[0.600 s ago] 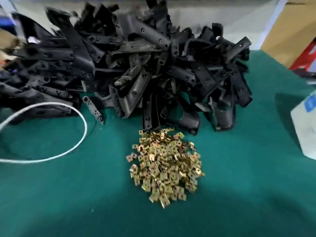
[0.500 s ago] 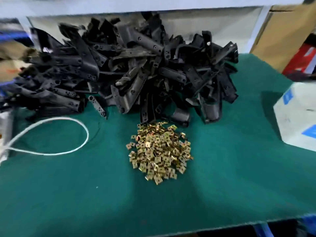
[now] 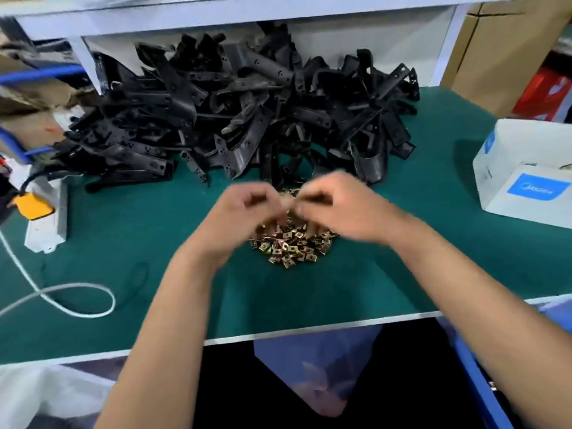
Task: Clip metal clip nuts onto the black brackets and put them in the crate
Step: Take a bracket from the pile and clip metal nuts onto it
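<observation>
A big heap of black brackets (image 3: 247,119) lies at the back of the green mat (image 3: 130,230). In front of it sits a small pile of brass-coloured metal clip nuts (image 3: 291,249). My left hand (image 3: 244,209) and my right hand (image 3: 337,202) hover over the far half of that pile, fingers curled, fingertips almost meeting in the middle. Both hands are blurred by motion. Whether either one pinches a clip nut cannot be made out. The hands hide the back of the nut pile.
A white power strip (image 3: 46,212) with an orange plug and a looped white cable (image 3: 77,305) lie at the left. A white box with a blue label (image 3: 526,184) stands at the right. A blue-edged container (image 3: 470,360) and a clear plastic bag (image 3: 318,360) sit below the table's front edge.
The view has pulled back and tilted down. Both hands, absent before, have come in from below and now hang over the clip nut pile.
</observation>
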Demonstrator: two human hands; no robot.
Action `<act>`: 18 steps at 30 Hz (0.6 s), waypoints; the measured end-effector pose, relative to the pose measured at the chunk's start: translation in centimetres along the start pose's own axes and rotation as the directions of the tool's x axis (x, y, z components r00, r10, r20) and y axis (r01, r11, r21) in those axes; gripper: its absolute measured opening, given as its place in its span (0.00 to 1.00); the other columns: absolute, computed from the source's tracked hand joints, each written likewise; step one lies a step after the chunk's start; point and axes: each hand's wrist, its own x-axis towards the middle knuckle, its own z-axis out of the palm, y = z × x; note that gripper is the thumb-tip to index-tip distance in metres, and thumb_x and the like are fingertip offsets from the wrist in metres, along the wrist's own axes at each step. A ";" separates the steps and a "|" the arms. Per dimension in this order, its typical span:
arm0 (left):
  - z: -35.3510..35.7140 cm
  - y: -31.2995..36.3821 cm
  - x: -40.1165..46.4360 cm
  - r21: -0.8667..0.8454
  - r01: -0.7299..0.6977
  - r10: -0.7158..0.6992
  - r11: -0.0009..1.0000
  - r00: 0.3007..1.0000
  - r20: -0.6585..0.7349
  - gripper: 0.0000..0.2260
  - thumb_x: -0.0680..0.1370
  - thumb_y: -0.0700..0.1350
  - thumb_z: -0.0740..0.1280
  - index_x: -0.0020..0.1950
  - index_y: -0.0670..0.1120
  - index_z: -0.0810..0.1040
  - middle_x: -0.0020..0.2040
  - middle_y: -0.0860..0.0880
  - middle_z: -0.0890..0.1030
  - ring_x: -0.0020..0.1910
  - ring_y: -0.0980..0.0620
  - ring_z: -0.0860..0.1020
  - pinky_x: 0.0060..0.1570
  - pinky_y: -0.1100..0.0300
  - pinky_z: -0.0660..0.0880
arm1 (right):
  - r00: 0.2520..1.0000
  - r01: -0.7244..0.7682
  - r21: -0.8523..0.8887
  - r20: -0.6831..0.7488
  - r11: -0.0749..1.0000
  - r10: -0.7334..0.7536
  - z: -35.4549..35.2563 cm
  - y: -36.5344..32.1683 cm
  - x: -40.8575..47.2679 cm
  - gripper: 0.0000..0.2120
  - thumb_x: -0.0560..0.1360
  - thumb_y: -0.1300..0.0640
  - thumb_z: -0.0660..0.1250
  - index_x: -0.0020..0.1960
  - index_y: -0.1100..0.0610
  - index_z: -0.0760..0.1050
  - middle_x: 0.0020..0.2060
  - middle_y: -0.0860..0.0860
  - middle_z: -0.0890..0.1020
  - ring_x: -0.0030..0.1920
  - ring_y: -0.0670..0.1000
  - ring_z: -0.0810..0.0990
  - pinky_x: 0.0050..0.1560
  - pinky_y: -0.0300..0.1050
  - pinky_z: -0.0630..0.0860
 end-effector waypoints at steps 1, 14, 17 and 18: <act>0.2 -0.6 2.2 0.007 0.008 -0.006 1.000 0.974 -0.228 0.12 0.80 0.49 0.72 0.36 0.50 0.80 0.34 0.50 0.81 0.30 0.54 0.75 0.32 0.60 0.69 | 0.991 -0.030 -0.018 -0.129 0.999 0.027 0.2 1.4 1.4 0.08 0.80 0.52 0.70 0.44 0.51 0.84 0.33 0.44 0.84 0.34 0.41 0.82 0.39 0.45 0.76; -0.9 -7.6 12.6 0.426 -0.118 0.319 0.897 0.840 -0.438 0.07 0.78 0.51 0.70 0.48 0.49 0.82 0.41 0.57 0.81 0.41 0.62 0.78 0.41 0.70 0.72 | 0.926 -0.293 -0.613 -0.373 0.734 0.059 3.0 10.0 9.9 0.22 0.75 0.35 0.70 0.59 0.50 0.82 0.63 0.54 0.70 0.50 0.58 0.80 0.46 0.53 0.78; -0.6 -6.2 12.1 0.446 -0.178 0.370 0.877 0.843 -0.390 0.06 0.78 0.52 0.69 0.48 0.51 0.83 0.41 0.56 0.81 0.41 0.60 0.78 0.40 0.71 0.71 | 0.903 -0.313 -0.579 -0.427 0.753 0.046 2.9 9.9 10.0 0.23 0.74 0.35 0.72 0.56 0.53 0.81 0.62 0.53 0.70 0.47 0.57 0.79 0.46 0.51 0.77; -0.3 -6.0 12.0 0.493 -0.194 0.396 0.848 0.850 -0.346 0.07 0.78 0.52 0.69 0.48 0.51 0.83 0.42 0.55 0.81 0.42 0.58 0.78 0.41 0.70 0.71 | 0.899 -0.316 -0.565 -0.436 0.762 0.049 2.9 9.9 10.0 0.23 0.74 0.36 0.73 0.56 0.53 0.80 0.62 0.53 0.70 0.46 0.57 0.79 0.46 0.51 0.78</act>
